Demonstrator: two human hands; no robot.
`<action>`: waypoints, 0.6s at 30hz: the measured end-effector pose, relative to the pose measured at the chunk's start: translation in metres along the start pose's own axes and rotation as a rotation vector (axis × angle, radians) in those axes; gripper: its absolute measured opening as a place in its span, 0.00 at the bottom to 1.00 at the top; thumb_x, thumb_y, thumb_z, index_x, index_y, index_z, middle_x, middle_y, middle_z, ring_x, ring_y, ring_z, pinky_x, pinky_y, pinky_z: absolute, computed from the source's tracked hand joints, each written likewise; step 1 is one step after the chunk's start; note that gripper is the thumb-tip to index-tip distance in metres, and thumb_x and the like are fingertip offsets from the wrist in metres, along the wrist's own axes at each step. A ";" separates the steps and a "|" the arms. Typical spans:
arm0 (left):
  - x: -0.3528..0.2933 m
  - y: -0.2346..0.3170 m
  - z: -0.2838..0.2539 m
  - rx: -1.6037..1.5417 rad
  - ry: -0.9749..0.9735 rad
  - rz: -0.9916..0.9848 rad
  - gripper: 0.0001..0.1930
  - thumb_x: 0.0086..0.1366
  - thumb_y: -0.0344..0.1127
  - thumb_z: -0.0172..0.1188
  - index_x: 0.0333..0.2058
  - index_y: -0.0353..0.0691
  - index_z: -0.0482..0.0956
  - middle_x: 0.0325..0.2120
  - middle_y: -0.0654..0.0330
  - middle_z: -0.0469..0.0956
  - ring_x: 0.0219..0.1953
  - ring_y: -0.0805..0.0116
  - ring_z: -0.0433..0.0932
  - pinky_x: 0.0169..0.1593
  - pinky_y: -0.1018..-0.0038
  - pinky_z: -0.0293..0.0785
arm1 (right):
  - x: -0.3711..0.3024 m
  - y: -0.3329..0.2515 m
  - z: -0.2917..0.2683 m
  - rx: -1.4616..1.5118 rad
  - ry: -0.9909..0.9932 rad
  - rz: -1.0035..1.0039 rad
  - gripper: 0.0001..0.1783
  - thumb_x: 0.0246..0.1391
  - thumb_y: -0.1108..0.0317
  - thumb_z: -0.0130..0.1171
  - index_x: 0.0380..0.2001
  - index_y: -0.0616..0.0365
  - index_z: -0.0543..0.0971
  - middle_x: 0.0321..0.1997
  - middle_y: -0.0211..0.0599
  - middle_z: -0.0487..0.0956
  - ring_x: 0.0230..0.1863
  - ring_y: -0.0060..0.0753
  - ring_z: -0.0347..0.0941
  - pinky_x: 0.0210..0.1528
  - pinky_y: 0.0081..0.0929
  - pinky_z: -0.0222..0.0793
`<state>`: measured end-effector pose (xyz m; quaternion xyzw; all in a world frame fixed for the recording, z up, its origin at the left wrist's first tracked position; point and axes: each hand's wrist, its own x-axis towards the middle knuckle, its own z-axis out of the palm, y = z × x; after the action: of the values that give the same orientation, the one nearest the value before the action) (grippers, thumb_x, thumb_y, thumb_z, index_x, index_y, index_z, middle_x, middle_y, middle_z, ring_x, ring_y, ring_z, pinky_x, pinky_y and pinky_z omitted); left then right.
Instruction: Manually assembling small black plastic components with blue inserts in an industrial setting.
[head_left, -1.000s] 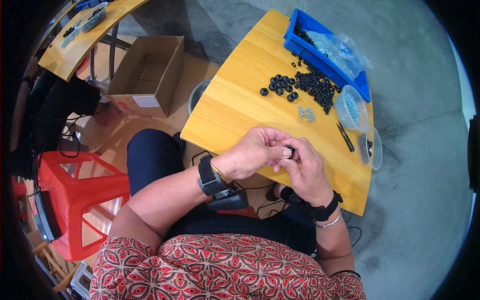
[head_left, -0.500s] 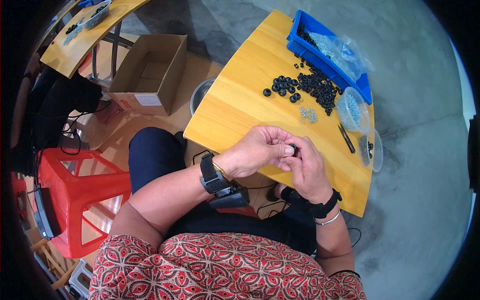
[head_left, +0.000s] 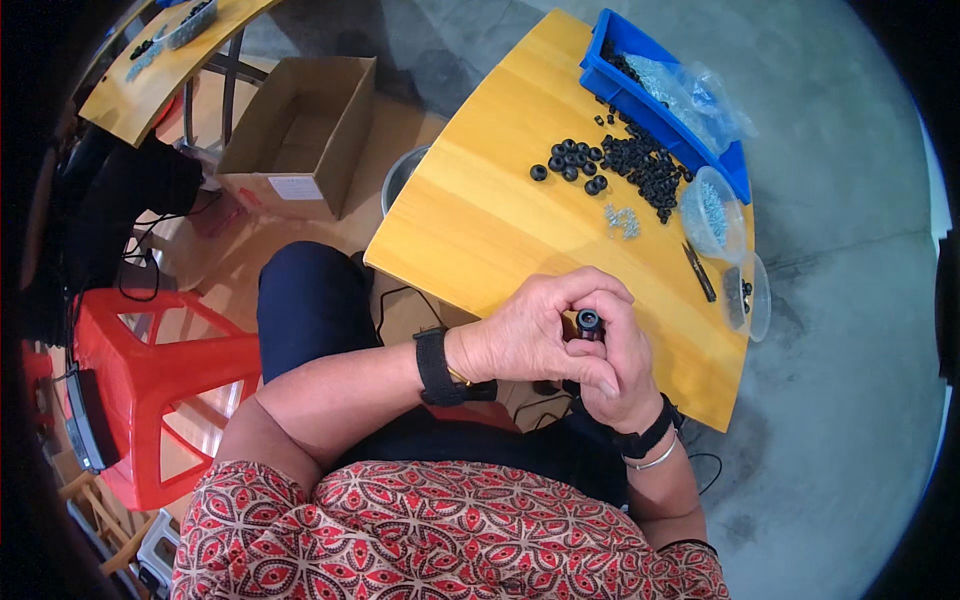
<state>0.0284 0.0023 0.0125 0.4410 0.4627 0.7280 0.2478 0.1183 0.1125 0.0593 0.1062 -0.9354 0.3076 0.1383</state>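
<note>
Both my hands meet over the near edge of the wooden table (head_left: pixel 470 210), closed around a small black cylindrical part (head_left: pixel 588 320). Its round, hollow end faces up between the fingers; its lower portion is hidden. My left hand (head_left: pixel 525 335) comes from the left, with its thumb pressed down against my right hand. Fingers of my right hand (head_left: pixel 625 375) curl round the part from the right. Beyond them lie a few small silver screws (head_left: pixel 621 221), several round black knobs (head_left: pixel 570 160) and a heap of small black pieces (head_left: pixel 645 165).
A blue bin (head_left: pixel 668 128) with black pieces and bagged screws stands at the far right table edge. Nearer are a clear tub (head_left: pixel 712 215) of screws, a dark pointed tool (head_left: pixel 699 272) and a clear dish (head_left: pixel 748 297). To the left are a cardboard box (head_left: pixel 290 140) and red stool (head_left: pixel 150 400).
My hands have turned and wrapped more fully around the black part, with its hollow end now showing upward. Before, fingertips pinched it and hid most of it.
</note>
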 end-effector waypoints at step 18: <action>0.007 -0.004 0.004 -0.227 0.099 -0.016 0.23 0.46 0.41 0.67 0.38 0.35 0.72 0.27 0.63 0.75 0.28 0.73 0.74 0.34 0.80 0.72 | 0.004 -0.001 -0.002 0.140 0.090 0.130 0.13 0.48 0.73 0.51 0.39 0.61 0.69 0.32 0.42 0.72 0.32 0.41 0.71 0.33 0.28 0.67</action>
<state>0.0288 0.0116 0.0121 0.3702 0.3925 0.7945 0.2787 0.1147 0.1121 0.0628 0.0407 -0.9094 0.3851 0.1519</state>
